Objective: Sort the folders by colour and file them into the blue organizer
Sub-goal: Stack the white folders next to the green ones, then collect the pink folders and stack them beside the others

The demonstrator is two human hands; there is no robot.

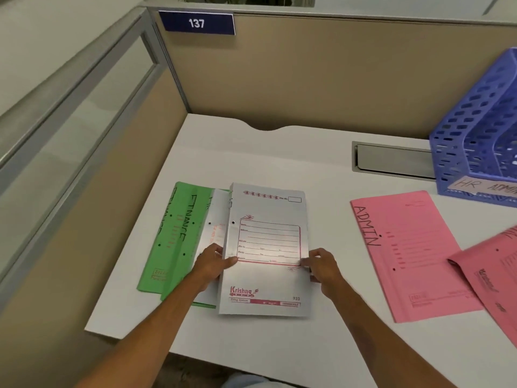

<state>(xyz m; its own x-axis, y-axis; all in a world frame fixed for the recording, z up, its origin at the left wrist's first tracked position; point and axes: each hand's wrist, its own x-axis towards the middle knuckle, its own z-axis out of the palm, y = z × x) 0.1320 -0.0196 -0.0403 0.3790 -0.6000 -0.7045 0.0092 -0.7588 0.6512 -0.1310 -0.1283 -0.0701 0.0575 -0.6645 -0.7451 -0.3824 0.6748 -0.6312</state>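
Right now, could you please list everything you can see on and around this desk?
top white folder: one, white with red print, desk centre
second white folder: one, white, under it, showing at its left
green folders: at least two, green, marked FINANCE, bottom of that stack
ADMIN folder: one, pink, desk right
second pink folder: one, pink, overlapping the ADMIN folder's near right corner
blue organizer: one, blue, perforated, far right
cable flap: one, grey metal, left of the organizer
number sign: one, blue, reads 137, on the partition
desk: one, white
left hand: grips the top white folder's left edge
right hand: pinches its right edge
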